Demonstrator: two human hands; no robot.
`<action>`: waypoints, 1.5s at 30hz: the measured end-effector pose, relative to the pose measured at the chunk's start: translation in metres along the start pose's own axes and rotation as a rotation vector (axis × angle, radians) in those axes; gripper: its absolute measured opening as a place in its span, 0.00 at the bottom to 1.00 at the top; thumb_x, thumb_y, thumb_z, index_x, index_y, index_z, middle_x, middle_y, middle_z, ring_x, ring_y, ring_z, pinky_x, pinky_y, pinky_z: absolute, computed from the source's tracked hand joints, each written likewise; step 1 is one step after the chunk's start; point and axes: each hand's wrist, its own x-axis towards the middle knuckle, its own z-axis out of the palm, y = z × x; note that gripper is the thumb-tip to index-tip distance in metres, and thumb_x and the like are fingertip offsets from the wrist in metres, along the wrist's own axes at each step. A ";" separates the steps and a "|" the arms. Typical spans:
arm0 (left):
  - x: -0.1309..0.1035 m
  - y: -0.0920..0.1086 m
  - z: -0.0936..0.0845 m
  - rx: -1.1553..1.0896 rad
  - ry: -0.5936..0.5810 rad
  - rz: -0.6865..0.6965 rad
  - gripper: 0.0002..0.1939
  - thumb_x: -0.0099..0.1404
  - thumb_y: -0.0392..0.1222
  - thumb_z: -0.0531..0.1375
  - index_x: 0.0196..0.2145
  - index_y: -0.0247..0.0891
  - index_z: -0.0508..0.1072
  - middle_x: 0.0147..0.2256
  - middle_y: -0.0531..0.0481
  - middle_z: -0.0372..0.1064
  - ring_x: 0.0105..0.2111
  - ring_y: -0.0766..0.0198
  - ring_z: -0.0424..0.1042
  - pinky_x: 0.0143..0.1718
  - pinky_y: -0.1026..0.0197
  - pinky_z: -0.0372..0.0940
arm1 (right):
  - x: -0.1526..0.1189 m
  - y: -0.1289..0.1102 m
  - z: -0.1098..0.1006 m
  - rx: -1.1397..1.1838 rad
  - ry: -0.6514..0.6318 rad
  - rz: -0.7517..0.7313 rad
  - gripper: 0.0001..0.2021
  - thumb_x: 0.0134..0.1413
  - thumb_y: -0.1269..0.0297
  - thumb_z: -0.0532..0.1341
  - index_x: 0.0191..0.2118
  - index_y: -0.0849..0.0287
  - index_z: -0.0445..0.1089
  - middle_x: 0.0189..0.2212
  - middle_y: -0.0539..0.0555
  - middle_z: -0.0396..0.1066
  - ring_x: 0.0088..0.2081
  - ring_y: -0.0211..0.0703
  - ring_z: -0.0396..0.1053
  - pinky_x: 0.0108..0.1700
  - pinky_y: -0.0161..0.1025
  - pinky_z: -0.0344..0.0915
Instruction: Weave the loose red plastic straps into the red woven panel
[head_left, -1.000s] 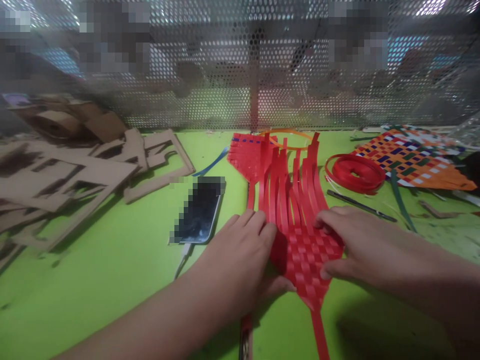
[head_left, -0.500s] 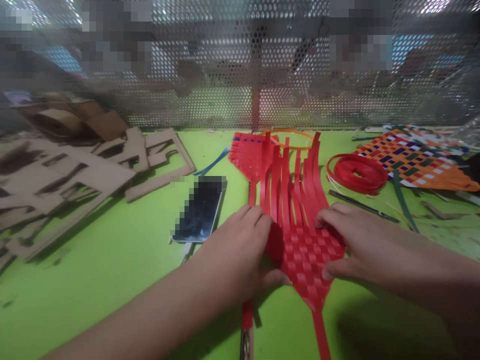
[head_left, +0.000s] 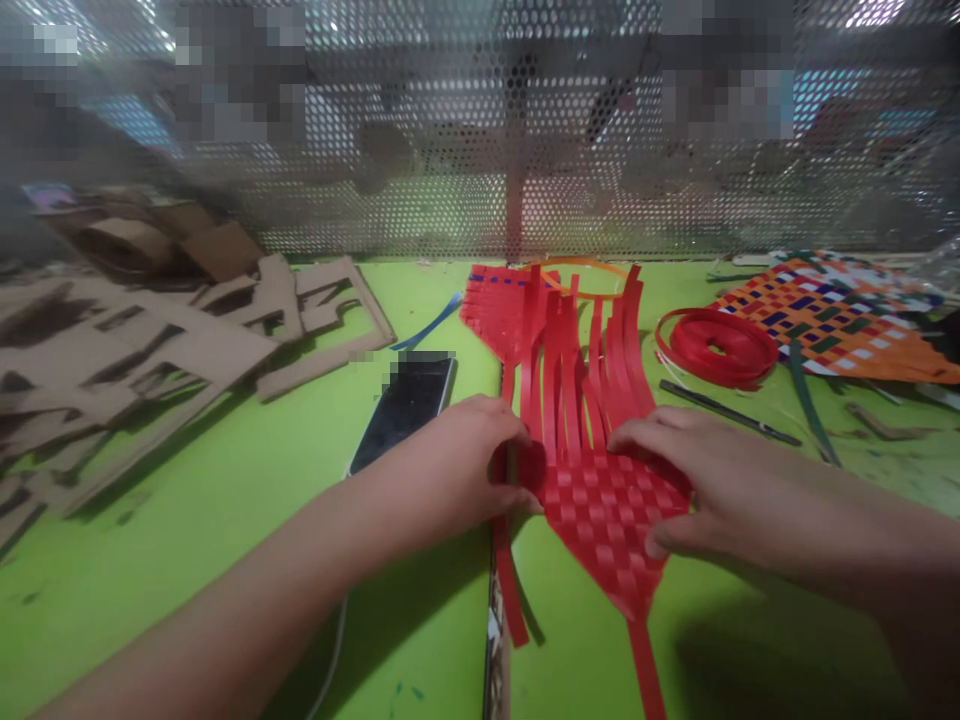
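A red woven piece (head_left: pixel 611 510) lies on the green table, its loose strips fanning away toward the back and one strip trailing to the front edge. My left hand (head_left: pixel 487 460) is curved at its left edge, thumb and fingers apart around that edge and some red strip. My right hand (head_left: pixel 667 470) holds the right edge, fingers on top of the weave and thumb lower down. Beside the left hand, a loose red strip (head_left: pixel 511 590) points forward. Behind lies a second red woven piece (head_left: pixel 491 310) with a blue dashed line.
A phone (head_left: pixel 405 400) with a cable lies left of centre. Cardboard frames (head_left: pixel 165 350) are heaped at the left. To the right are a red strip coil (head_left: pixel 716 348), a dark pen-like tool (head_left: pixel 727 412) and a multicoloured woven sheet (head_left: pixel 832 310). Perforated metal (head_left: pixel 450 150) stands behind.
My left hand has shifted left and slightly back, uncovering more of the weave's left side. The loose strip's front end has swung right. My right hand's fingers reach slightly further left.
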 end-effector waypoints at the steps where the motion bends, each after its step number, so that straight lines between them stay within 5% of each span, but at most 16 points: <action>1: 0.000 0.000 0.000 -0.002 -0.003 0.001 0.21 0.61 0.57 0.75 0.47 0.45 0.83 0.50 0.46 0.76 0.48 0.51 0.76 0.47 0.54 0.71 | 0.000 0.001 0.001 -0.003 0.007 -0.004 0.31 0.54 0.58 0.71 0.65 0.42 0.70 0.60 0.57 0.72 0.57 0.64 0.73 0.56 0.56 0.70; 13: -0.005 0.007 0.002 0.060 0.058 0.191 0.18 0.66 0.57 0.73 0.46 0.43 0.84 0.50 0.44 0.73 0.47 0.51 0.75 0.49 0.50 0.71 | 0.000 0.012 0.008 -0.044 0.050 -0.073 0.31 0.55 0.55 0.73 0.64 0.41 0.71 0.59 0.57 0.74 0.55 0.63 0.74 0.52 0.57 0.72; 18: -0.008 0.019 0.009 0.203 0.094 0.147 0.19 0.70 0.56 0.70 0.48 0.38 0.83 0.46 0.41 0.74 0.47 0.46 0.74 0.52 0.43 0.72 | 0.001 0.005 0.005 -0.021 0.068 -0.112 0.28 0.52 0.56 0.76 0.60 0.42 0.75 0.54 0.56 0.78 0.49 0.60 0.77 0.50 0.54 0.72; 22: -0.013 0.037 0.024 0.276 0.155 0.243 0.17 0.79 0.44 0.60 0.56 0.32 0.79 0.56 0.37 0.75 0.53 0.46 0.74 0.58 0.43 0.71 | 0.007 0.002 -0.009 0.009 0.041 -0.163 0.17 0.59 0.53 0.72 0.54 0.43 0.79 0.49 0.53 0.81 0.46 0.56 0.79 0.48 0.50 0.73; 25: -0.020 0.047 0.040 0.233 0.143 0.323 0.27 0.79 0.53 0.58 0.64 0.28 0.73 0.65 0.33 0.70 0.66 0.41 0.68 0.69 0.41 0.62 | 0.013 0.010 -0.022 -0.051 0.191 -0.097 0.12 0.70 0.55 0.61 0.49 0.47 0.81 0.46 0.55 0.84 0.43 0.56 0.80 0.44 0.48 0.73; 29: -0.027 0.052 0.056 0.163 0.050 0.353 0.42 0.80 0.66 0.49 0.74 0.29 0.60 0.75 0.30 0.52 0.76 0.38 0.52 0.75 0.39 0.53 | 0.022 0.040 -0.029 -0.257 0.385 0.095 0.11 0.65 0.64 0.61 0.46 0.53 0.82 0.46 0.62 0.84 0.44 0.61 0.81 0.44 0.51 0.73; 37: -0.024 0.053 0.064 0.176 0.050 0.338 0.47 0.78 0.71 0.45 0.75 0.27 0.59 0.75 0.28 0.50 0.76 0.35 0.48 0.76 0.36 0.49 | 0.035 0.078 -0.015 -0.284 0.273 0.237 0.06 0.58 0.69 0.65 0.40 0.53 0.78 0.37 0.59 0.83 0.36 0.56 0.78 0.36 0.46 0.68; 45: -0.023 0.058 0.060 0.163 0.015 0.294 0.50 0.77 0.74 0.45 0.75 0.27 0.59 0.76 0.29 0.49 0.76 0.36 0.48 0.76 0.36 0.49 | 0.032 0.069 -0.031 -0.165 0.485 -0.006 0.13 0.71 0.57 0.56 0.49 0.56 0.76 0.43 0.63 0.77 0.44 0.61 0.76 0.46 0.54 0.70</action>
